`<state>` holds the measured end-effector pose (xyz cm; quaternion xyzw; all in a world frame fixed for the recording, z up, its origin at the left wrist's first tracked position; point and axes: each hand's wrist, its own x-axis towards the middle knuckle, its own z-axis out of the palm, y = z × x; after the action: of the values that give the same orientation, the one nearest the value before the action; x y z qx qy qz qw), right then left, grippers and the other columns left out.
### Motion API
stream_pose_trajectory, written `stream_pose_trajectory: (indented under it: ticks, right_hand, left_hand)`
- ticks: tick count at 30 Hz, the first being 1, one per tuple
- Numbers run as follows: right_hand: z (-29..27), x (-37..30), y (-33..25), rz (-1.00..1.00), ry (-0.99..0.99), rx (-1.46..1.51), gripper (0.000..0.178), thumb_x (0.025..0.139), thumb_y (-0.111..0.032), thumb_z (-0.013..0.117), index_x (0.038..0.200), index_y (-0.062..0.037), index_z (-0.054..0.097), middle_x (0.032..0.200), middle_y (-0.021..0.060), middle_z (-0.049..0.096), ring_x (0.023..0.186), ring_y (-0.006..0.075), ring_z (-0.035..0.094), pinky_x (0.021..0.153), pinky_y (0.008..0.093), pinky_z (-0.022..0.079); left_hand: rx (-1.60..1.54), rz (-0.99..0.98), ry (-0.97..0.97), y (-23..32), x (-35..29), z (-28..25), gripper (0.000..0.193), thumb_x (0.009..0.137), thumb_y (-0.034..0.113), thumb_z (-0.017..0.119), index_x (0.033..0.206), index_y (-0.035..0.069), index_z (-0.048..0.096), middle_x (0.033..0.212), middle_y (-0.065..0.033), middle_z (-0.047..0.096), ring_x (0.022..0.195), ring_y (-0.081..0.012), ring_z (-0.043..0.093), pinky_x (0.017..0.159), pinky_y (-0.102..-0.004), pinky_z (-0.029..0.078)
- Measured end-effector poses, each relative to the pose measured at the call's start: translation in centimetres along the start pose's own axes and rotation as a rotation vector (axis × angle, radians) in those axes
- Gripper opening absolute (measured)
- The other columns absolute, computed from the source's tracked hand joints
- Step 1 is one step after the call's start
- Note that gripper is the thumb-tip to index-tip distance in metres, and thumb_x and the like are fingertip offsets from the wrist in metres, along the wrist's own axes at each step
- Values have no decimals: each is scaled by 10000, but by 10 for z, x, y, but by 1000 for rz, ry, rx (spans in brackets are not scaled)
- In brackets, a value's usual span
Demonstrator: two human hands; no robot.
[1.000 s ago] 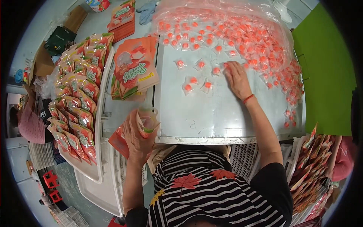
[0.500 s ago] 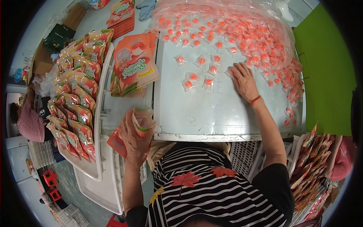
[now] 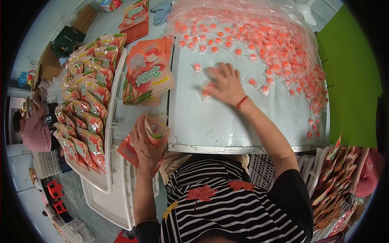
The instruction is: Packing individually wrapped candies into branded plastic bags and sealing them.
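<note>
My left hand (image 3: 146,148) is wrapped around an orange-red pouch (image 3: 157,124) at the table's left front corner. The pouch's mouth gapes upward, showing a pale inside. Above the white tabletop, my right hand (image 3: 227,86) lies palm down with fingers spread, slightly blurred, over a few loose candies. One clear-wrapped orange candy (image 3: 206,92) peeks out by its thumb, and another candy (image 3: 197,67) lies just beyond the fingertips. Whatever is beneath the palm is hidden. Two more candies (image 3: 252,82) rest to the right of the wrist.
A large heap of wrapped candies (image 3: 279,52) spills from a clear plastic bag (image 3: 243,10) across the far right. Flat pouches (image 3: 148,69) are stacked at left, beside a white tray (image 3: 108,162) of filled pouches. A green panel (image 3: 348,81) borders the right; other people stand at both sides.
My right hand has swept left from beside the heap onto the loose candies, covering several of them. Two candies now show to its right. My left hand keeps holding the pouch.
</note>
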<state>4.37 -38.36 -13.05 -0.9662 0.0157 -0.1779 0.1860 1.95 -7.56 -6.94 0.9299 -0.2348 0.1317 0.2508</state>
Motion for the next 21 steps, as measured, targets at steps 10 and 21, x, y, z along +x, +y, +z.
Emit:
stream_pose_trajectory:
  ticks: [10,21]
  right_hand:
    - [23,-40,-83,-94,81,76,385,809,-364,644,1109,-132,579,1215,157,480,1154,375,427,909,560,333]
    - [53,95,-4,-38,130,-190,637,801,-484,626,1325,-156,474,1425,211,323,1331,464,237,1049,631,202]
  left_hand:
    - [-33,-30,-3,-8,0,6,861,626,172,830,1342,29,373,1185,-187,516,1078,-377,521,904,-436,439]
    - [-12,-23,17,-4,1,0,860,618,189,828,1333,17,383,1185,-191,514,1078,-380,519,899,-439,441]
